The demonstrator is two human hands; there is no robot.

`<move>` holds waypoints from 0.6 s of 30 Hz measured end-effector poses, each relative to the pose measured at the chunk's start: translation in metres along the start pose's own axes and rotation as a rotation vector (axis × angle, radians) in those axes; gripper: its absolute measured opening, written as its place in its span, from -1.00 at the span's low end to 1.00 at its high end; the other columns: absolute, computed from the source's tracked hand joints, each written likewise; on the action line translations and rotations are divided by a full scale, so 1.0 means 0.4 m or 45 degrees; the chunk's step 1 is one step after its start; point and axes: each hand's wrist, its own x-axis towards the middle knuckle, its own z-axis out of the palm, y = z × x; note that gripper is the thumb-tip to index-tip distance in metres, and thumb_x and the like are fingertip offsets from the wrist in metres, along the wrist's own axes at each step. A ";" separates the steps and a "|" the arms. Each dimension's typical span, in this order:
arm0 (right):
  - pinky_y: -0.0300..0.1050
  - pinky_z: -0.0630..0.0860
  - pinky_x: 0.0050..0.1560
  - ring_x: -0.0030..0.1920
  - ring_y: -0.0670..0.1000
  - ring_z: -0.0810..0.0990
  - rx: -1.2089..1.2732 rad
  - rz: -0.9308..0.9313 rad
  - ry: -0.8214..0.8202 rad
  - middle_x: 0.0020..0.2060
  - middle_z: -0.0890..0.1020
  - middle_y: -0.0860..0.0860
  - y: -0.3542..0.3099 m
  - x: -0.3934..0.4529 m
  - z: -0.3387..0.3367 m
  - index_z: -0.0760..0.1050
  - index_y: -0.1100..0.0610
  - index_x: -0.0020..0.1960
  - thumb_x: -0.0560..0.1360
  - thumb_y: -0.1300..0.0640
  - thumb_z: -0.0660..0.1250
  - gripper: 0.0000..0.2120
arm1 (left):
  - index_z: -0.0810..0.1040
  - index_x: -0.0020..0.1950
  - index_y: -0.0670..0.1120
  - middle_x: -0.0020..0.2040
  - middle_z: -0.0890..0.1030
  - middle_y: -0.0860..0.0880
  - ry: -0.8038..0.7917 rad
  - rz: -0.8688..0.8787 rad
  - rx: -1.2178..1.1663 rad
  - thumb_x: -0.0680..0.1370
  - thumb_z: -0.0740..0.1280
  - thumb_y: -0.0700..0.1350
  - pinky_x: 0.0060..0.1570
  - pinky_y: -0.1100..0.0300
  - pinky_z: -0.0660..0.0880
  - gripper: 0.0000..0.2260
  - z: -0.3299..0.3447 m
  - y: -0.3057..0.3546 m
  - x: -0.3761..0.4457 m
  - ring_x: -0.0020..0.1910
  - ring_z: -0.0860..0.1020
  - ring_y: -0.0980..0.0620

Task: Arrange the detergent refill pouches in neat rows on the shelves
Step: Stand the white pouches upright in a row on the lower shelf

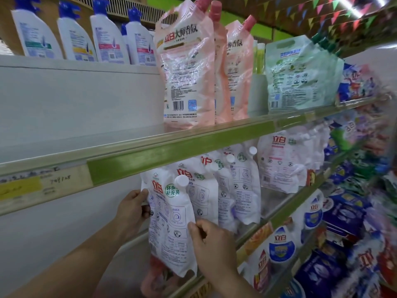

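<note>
A white refill pouch (169,224) with red lettering and a white cap stands at the front of a row on the middle shelf. My left hand (133,209) grips its left edge, thumb on the front. My right hand (210,239) pinches its right edge lower down. Behind it, more white pouches (227,186) line up to the right under the green shelf rail (150,153). On the shelf above, pink pouches (189,67) and a pale green pouch (298,74) stand upright.
White bottles with blue caps (73,37) stand on the top shelf at left. The shelf space left of the pink pouches is bare. Blue and white detergent bags (335,218) fill the lower shelves at right. A yellow price label (19,187) sits on the rail.
</note>
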 end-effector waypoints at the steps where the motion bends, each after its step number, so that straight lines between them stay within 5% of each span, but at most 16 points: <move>1: -0.34 0.23 -0.47 -0.48 -0.12 0.43 -0.005 0.013 -0.010 -0.56 0.42 -0.12 0.000 -0.001 -0.002 0.54 0.06 -0.22 0.53 -0.15 0.21 -0.67 | 0.47 -0.04 -0.25 -0.24 0.53 -0.19 0.005 0.003 0.016 0.63 0.22 -0.20 -0.35 0.10 0.25 -0.87 0.000 0.001 -0.001 -0.36 0.34 -0.03; 6: -0.20 0.35 -0.37 -0.43 -0.09 0.45 -0.057 0.068 -0.129 -0.54 0.44 -0.09 -0.006 0.015 -0.014 0.53 0.08 -0.19 0.53 -0.17 0.20 -0.65 | 0.46 -0.02 -0.26 -0.16 0.54 -0.24 0.075 0.010 0.091 0.64 0.22 -0.19 -0.28 0.04 0.38 -0.86 -0.003 0.000 0.010 -0.28 0.43 -0.10; 11: -0.14 0.49 -0.10 -0.23 -0.02 0.59 -0.141 0.092 -0.192 -0.27 0.66 -0.01 0.003 0.028 -0.019 0.53 0.03 -0.10 0.50 -0.23 0.16 -0.64 | 0.46 -0.03 -0.25 -0.15 0.56 -0.24 0.153 0.004 0.149 0.64 0.21 -0.18 -0.27 0.05 0.46 -0.85 0.008 -0.001 0.018 -0.28 0.49 -0.10; 18: -0.26 0.47 0.03 -0.06 -0.17 0.60 0.060 0.232 -0.451 -0.07 0.69 -0.14 0.026 0.031 -0.071 0.54 -0.11 0.12 0.45 -0.16 0.25 -0.70 | 0.47 0.18 -0.15 0.01 0.53 -0.13 0.355 -0.058 0.344 0.59 0.26 -0.12 -0.21 0.04 0.47 -0.80 -0.043 -0.002 -0.046 -0.14 0.53 -0.14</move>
